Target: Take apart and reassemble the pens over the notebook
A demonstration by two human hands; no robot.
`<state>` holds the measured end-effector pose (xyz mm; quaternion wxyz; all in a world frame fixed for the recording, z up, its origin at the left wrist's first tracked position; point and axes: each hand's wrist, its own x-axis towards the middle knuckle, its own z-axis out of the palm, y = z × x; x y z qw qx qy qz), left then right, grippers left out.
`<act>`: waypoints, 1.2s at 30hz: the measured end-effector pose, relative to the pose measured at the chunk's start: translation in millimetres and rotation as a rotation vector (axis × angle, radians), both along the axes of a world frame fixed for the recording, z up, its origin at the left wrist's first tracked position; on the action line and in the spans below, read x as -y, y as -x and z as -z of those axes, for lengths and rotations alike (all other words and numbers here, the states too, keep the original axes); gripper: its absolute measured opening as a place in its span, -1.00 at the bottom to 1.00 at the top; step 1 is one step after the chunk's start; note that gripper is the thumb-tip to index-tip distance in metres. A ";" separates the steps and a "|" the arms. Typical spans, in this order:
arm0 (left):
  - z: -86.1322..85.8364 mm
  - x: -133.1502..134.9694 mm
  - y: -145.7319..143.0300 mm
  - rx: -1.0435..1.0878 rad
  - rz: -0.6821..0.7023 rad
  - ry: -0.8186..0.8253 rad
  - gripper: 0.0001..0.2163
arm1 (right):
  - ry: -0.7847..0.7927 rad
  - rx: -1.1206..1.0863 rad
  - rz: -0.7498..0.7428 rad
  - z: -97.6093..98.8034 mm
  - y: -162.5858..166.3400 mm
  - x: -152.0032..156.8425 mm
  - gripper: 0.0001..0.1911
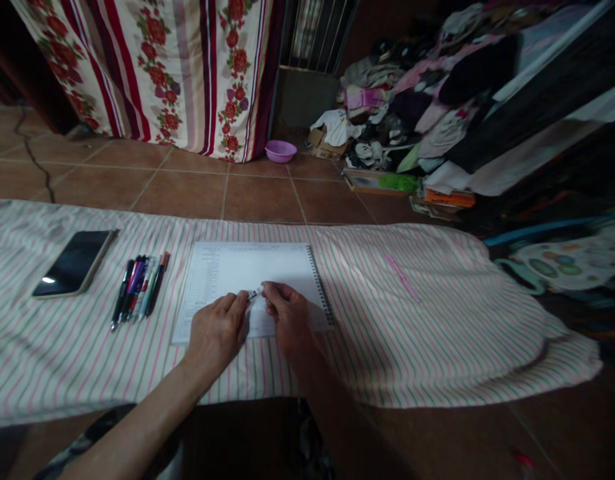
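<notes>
My left hand (218, 328) is closed around one end of a slim white pen-like object with dark markings (256, 293). At its other end, the fingertips of my right hand (288, 313) are pinched together on the same object. Most of it is hidden by my fingers, so its exact kind is unclear. Both hands are above a spiral-bound notebook (267, 260), which lies with a white page facing up and its coil on the right. A printed sheet or page with table lines (200, 273) shows along the left side.
Several pens (138, 287) lie side by side left of the notebook, with a smartphone (74, 263) farther left. A pink pen (402, 277) rests on the striped cloth (437, 333) to the right. Beyond are a purple basin (280, 151) and piled clothes (412, 100).
</notes>
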<state>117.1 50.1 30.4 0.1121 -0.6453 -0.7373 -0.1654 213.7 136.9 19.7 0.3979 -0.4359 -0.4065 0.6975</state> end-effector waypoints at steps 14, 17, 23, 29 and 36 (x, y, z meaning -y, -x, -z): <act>-6.8 -0.7 0.3 0.048 -0.094 0.178 -0.81 | 0.080 -0.085 -0.076 -2.9 -2.3 0.6 -0.68; -7.2 0.1 1.6 0.032 -0.078 0.163 -0.81 | 0.102 -0.086 -0.088 -2.8 -2.8 0.7 -0.67; -3.5 0.7 1.4 0.011 -0.058 0.098 -0.77 | 0.106 -0.023 -0.048 -4.2 -1.9 0.4 -0.73; -2.1 -0.5 3.7 0.009 -0.051 0.081 -0.76 | 0.095 0.031 -0.060 -8.3 -4.0 -1.1 -0.74; -2.7 1.1 4.1 0.006 -0.030 0.109 -0.76 | 0.033 0.046 -0.106 -7.6 -6.2 1.0 -0.70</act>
